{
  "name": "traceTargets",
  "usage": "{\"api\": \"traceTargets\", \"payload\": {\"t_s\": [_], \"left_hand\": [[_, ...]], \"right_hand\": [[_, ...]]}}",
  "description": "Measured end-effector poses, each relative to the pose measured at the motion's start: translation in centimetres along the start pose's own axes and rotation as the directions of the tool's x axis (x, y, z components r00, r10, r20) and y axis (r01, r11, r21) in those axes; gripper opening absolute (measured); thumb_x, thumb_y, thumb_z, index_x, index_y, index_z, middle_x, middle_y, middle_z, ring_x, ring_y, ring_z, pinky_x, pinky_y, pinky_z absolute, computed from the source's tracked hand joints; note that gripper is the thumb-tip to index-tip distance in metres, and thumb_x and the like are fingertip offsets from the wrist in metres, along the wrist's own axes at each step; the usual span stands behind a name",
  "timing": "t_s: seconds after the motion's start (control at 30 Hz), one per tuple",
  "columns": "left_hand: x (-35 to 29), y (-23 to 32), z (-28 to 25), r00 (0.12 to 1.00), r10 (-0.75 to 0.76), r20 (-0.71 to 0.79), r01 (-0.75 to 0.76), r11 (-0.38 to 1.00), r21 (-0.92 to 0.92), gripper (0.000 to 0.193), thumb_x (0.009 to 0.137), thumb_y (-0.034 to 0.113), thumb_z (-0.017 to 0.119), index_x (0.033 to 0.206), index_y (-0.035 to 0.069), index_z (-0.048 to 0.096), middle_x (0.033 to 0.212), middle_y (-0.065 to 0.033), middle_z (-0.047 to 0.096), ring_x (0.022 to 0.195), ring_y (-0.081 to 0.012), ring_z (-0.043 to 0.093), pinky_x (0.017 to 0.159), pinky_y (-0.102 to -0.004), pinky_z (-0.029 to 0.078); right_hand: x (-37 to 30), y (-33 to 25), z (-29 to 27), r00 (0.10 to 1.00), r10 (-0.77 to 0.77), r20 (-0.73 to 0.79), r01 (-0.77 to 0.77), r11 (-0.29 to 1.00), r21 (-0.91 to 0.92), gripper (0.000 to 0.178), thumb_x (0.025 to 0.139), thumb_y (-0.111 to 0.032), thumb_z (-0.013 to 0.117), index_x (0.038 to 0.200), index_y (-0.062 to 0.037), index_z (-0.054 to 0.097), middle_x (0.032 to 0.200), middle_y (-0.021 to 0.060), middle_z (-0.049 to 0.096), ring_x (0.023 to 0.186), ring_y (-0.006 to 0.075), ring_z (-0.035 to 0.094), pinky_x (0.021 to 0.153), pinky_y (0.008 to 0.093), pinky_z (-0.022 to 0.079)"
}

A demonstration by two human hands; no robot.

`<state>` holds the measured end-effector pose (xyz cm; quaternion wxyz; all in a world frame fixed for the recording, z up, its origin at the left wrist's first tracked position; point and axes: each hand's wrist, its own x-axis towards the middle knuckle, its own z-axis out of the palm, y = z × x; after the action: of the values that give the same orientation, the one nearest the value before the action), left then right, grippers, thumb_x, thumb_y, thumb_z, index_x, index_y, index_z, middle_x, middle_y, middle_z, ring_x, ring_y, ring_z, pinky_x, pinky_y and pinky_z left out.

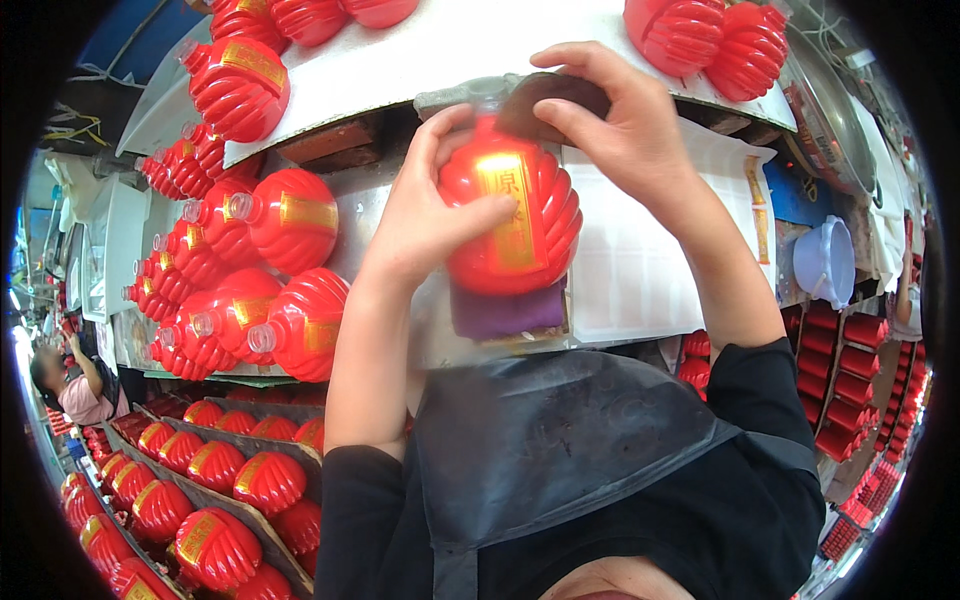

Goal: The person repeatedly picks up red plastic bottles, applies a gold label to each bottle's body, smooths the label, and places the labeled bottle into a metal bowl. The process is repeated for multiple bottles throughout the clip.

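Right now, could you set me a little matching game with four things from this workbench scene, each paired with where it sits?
Things:
1. red lantern-shaped bottle
2. brown pad
3. purple cloth
4. pale plastic funnel

Places:
A. far right, beside the stacked red caps
B. pinched in the right hand, at the bottle's top
C. in the grip of the left hand, at the middle of the bench
D. directly under the bottle

Pairs: 1-C, 2-B, 3-D, 4-A
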<state>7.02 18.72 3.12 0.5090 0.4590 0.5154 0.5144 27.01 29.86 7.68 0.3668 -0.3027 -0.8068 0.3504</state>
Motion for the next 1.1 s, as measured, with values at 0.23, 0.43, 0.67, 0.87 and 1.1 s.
{"api": "traceTargets", "payload": {"t_s": [0.23,0.43,0.67,0.87,1.1], "left_hand": [[-1.7,0.8,0.9,0.995,0.100,-0.011,-0.100,0.995,0.032,0.100,0.069,0.017,0.089,0.155,0.004,0.038,0.139,-0.0179,0.056,0.130,-0.0253,0.057,0.111,-0.0387,0.047],[-2.6,2.1,1.7,0.992,0.123,-0.036,-0.119,0.989,0.091,0.091,0.071,0.016,0.087,0.151,0.005,0.045,0.135,-0.0150,0.061,0.125,-0.0232,0.060,0.109,-0.0372,0.049],[-1.3,2.7,1.8,0.997,0.051,-0.061,-0.047,0.997,0.062,0.065,0.087,0.014,0.081,0.143,-0.002,0.053,0.126,-0.0114,0.066,0.117,-0.0182,0.063,0.105,-0.0335,0.050],[0.2,2.2,1.1,0.989,-0.043,-0.139,0.030,0.995,-0.096,0.042,0.098,0.007,0.070,0.137,-0.002,0.058,0.121,-0.0102,0.068,0.109,-0.0152,0.066,0.096,-0.0306,0.055],[0.7,1.4,0.9,0.987,-0.010,-0.159,-0.020,0.983,-0.182,0.034,0.104,0.013,0.065,0.135,-0.001,0.059,0.121,-0.0093,0.068,0.108,-0.0148,0.066,0.096,-0.0303,0.055]], "right_hand": [[-0.6,-1.9,-0.5,0.920,-0.359,0.154,0.390,0.871,-0.299,0.031,0.087,-0.004,0.077,0.118,-0.0031,0.070,0.101,0.0152,0.073,0.090,0.0312,0.074,0.079,0.0350,0.059],[-1.9,-2.8,-0.5,0.880,-0.451,0.148,0.473,0.805,-0.358,0.034,0.086,-0.006,0.077,0.119,-0.0047,0.069,0.102,0.0149,0.072,0.089,0.0333,0.072,0.076,0.0365,0.059],[-4.2,-1.6,-0.8,0.835,-0.538,-0.111,0.488,0.819,-0.302,0.031,0.074,0.009,0.082,0.102,0.0003,0.073,0.100,0.0115,0.078,0.093,0.0247,0.076,0.078,0.0343,0.061],[-9.4,-1.4,1.2,0.734,-0.671,0.101,0.678,0.718,-0.156,0.017,0.077,-0.006,0.075,0.094,-0.0080,0.074,0.100,0.0089,0.076,0.095,0.0261,0.075,0.077,0.0367,0.061],[-8.5,-2.1,1.6,0.978,-0.203,-0.052,0.202,0.979,-0.025,0.023,0.090,0.002,0.077,0.113,-0.0009,0.072,0.097,0.0103,0.077,0.084,0.0157,0.075,0.071,0.0277,0.059]]}}
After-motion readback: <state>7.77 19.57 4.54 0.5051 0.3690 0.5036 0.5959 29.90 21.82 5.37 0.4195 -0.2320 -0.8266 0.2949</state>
